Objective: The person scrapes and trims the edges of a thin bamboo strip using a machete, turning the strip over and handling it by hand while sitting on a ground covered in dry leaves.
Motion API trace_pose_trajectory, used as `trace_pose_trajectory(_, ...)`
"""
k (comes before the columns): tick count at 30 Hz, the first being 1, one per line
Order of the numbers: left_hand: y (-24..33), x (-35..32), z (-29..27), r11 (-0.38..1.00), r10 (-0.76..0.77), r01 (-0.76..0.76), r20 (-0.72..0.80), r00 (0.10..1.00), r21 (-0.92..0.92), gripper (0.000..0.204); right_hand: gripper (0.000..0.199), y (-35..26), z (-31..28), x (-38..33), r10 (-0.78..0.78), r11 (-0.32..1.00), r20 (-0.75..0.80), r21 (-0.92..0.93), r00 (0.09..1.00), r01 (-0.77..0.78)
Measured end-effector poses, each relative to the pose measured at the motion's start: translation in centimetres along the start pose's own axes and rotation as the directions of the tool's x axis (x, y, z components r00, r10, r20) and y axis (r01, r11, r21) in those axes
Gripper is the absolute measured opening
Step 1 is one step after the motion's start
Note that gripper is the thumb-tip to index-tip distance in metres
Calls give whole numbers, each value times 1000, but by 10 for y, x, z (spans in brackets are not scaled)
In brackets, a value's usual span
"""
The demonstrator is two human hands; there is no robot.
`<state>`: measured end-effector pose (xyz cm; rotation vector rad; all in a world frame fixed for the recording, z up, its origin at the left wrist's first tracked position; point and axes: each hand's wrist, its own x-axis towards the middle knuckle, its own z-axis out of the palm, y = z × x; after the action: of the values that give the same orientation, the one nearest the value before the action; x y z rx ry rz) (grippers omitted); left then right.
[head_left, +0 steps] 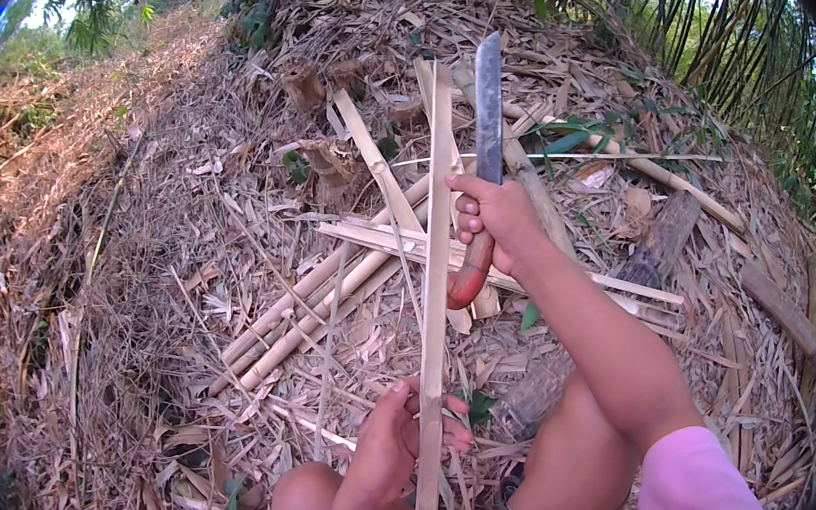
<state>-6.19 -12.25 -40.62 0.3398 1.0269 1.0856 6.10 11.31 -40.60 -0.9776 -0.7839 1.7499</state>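
Observation:
My right hand is closed round the handle of a machete, its long dark blade pointing up and away. The handle's lower end is red and curved. Just left of it runs a long, pale split bamboo strip, going from the middle distance down past the lower edge. My right fingertips are close to this strip; whether they touch it I cannot tell. My left hand is lower down, palm turned toward the strip, which crosses in front of its fingers. Those fingers are apart and loosely stretched, with the thumb up.
Beyond my hands lie crossed bamboo poles and split bamboo strips. A dark log rests at the right, another log by my knee. Cut stumps stand farther off. Dry leaves cover the ground; bamboo grows at the upper right.

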Motion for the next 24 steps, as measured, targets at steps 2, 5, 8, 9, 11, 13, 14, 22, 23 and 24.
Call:
trace_pose_trajectory(2, -12, 7, -9, 996, -84, 83, 26, 996, 20, 49, 18, -2, -3, 0, -11, 1000, -65, 25, 998, 13)
trace_pose_trajectory(5, -7, 1, -14, 964, -124, 82, 153, 980, 252, 44, 24, -6, -8, 2, -56, 997, -94, -63, 994, 50)
trace_pose_trajectory(8, 0, -7, -12, 982, -64, 55, 47, 997, 179, 38, 32, -8, -10, -2, -209, 865, -162, -491, 964, 105)
trace_pose_trajectory(9, 6, -8, -11, 982, -39, 36, 12, 999, 183, 38, 38, -8, -11, -5, -348, 718, -59, -659, 936, 225)
trace_pose_trajectory(11, 12, -7, -16, 978, 60, -59, 2, 998, 202, 38, 49, -6, -14, -19, -532, 300, 225, -852, 816, 430)
trace_pose_trajectory(13, 16, -6, -22, 977, 137, -130, -30, 990, 167, 38, 58, -9, 10, -56, -289, 192, 315, -906, 904, 377)
trace_pose_trajectory(14, 21, -6, -24, 979, 161, -154, -43, 986, 134, 38, 59, 1, 14, -66, -291, 103, 421, -879, 859, 466)
trace_pose_trajectory(22, 28, -19, -29, 976, 213, -206, -101, 972, 69, 23, 62, 41, 33, -121, -268, -180, 766, -636, 585, 750)
trace_pose_trajectory(23, 27, -21, -29, 975, 207, -193, -127, 970, 110, 23, 62, 42, 34, -121, -264, -196, 779, -621, 569, 759)
trace_pose_trajectory(24, 27, -23, -27, 975, 211, -197, -155, 965, 100, 21, 62, 42, 34, -122, -260, -212, 791, -607, 554, 766)
